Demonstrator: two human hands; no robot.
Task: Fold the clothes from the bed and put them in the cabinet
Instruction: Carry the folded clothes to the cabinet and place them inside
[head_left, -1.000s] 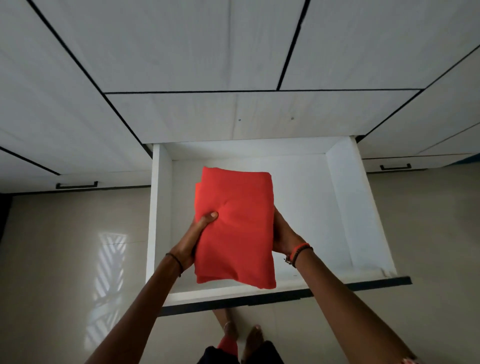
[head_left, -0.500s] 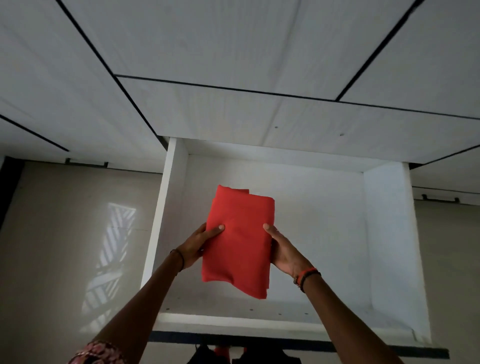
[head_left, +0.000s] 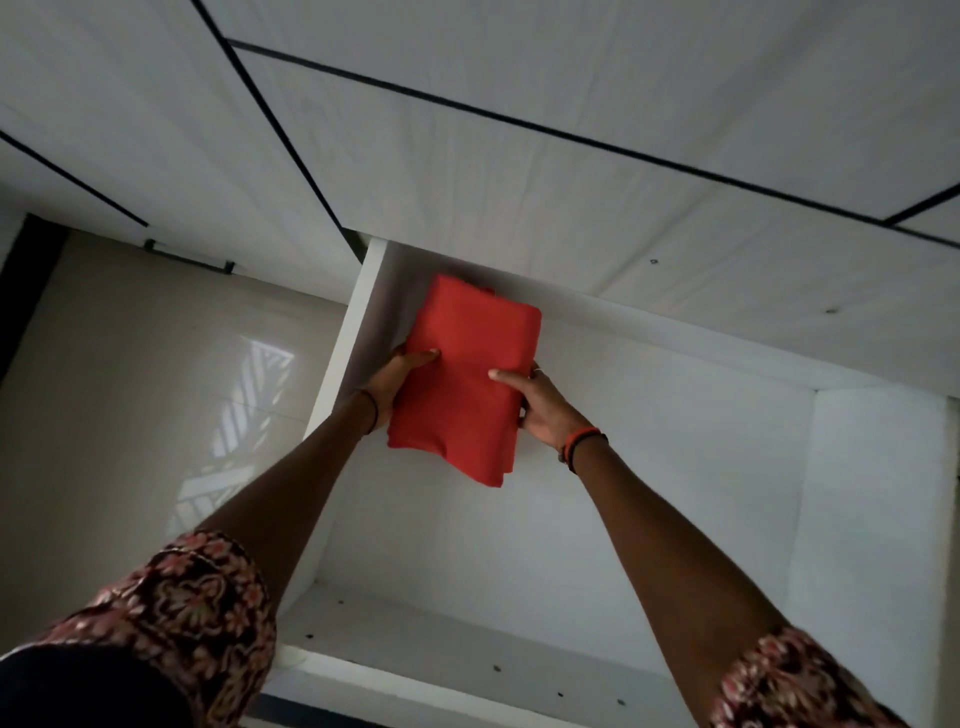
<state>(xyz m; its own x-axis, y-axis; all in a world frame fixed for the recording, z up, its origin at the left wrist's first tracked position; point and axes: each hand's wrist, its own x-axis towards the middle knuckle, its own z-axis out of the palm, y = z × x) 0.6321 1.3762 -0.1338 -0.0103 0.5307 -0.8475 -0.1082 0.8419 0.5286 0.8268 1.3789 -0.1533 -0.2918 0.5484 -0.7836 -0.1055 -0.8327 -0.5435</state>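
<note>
Head view: left hand (head_left: 397, 382) and right hand (head_left: 540, 405) hold a folded red cloth bundle (head_left: 467, 384) by its long sides, fingers (head_left: 426, 356) grasping it, probably to stop the folds slipping. The bundle sits between the fingers, inside the white pulled-out cabinet drawer (head_left: 878, 493), towards its back-left corner. Whether it touches the bottom, I cannot tell.

Folded red cloth (head_left: 467, 379): one is counted, held over the far left corner of the drawer.
Drawer (head_left: 872, 493): one is seen, pulled open.
Hands: two are counted, left hand (head_left: 392, 382) and right hand (head_left: 540, 405), both gripping the cloth above the drawer.
Black handle (head_left: 189, 258): one is seen, left of the drawer.
Wristbands: three are counted, one on the left wrist (head_left: 371, 410) and two on the right wrist (head_left: 582, 441).
Patterned sleeves: two are seen, a left sleeve (head_left: 208, 597) and a right sleeve (head_left: 779, 670).
</note>
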